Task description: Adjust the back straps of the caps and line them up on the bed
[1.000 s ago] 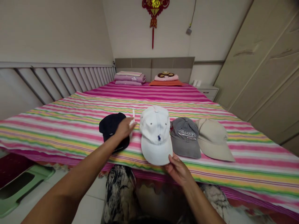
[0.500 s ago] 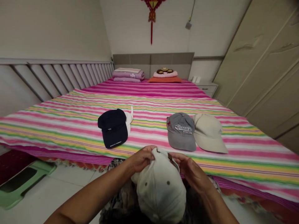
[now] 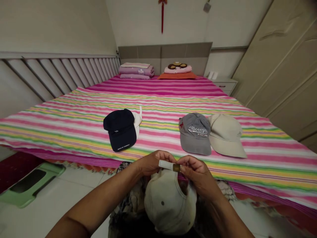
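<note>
A pale baseball cap (image 3: 168, 201) is held over my lap, its back opening facing up and to the right. Across that opening runs the white adjusting strap (image 3: 166, 164) with a brass-coloured buckle (image 3: 176, 168). My left hand (image 3: 157, 162) is closed on the strap side of the cap, its fingertips behind the strap. My right hand (image 3: 196, 170) pinches the strap at the buckle between thumb and fingers. Beyond my hands, a grey cap (image 3: 195, 134) partly overlaps a beige cap (image 3: 228, 135). To the left, a navy cap (image 3: 120, 130) lies over a white cap (image 3: 137, 122).
The caps lie on a bed with a striped sheet (image 3: 158, 115). Folded purple bedding (image 3: 136, 71) and an orange and pink pile (image 3: 177, 74) sit by the headboard (image 3: 160, 53). A green stool (image 3: 37, 185) stands on the floor at left.
The pale cap has turned in my hands, so its strap and buckle now face up. My right hand has come in to the buckle. The view has tilted down slightly.
</note>
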The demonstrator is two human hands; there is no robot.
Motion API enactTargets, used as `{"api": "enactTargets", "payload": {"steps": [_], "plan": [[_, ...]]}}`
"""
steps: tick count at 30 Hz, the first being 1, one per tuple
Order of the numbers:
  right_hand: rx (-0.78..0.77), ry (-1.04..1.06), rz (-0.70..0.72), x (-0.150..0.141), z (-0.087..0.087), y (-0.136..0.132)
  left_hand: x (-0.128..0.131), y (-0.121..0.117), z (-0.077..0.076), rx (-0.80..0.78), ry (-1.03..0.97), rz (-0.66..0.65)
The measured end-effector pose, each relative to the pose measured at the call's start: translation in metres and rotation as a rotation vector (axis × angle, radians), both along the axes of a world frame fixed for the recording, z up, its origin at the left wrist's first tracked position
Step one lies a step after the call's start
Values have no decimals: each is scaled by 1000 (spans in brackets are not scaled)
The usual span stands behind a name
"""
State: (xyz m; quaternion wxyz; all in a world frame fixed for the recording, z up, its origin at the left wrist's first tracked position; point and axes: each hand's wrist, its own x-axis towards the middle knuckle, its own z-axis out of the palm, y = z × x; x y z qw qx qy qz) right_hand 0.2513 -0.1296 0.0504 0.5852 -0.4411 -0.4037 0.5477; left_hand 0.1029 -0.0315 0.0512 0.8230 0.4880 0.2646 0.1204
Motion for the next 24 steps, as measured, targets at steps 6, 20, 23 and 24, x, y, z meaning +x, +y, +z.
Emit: {"api": "enactTargets", "payload": {"steps": [6,20,23,24], "plan": [[-66,34,178,-4,11,3,-10,-7,2,-63,2,-11],[-140,37,543,-16,8,43,-31,8,-13,-63,-239,216],[-183,43,510,-11,11,63,-49,26,0,-23,-264,345],[-169,94,444,-10,14,71,-55,31,7,-7,-269,394]]}}
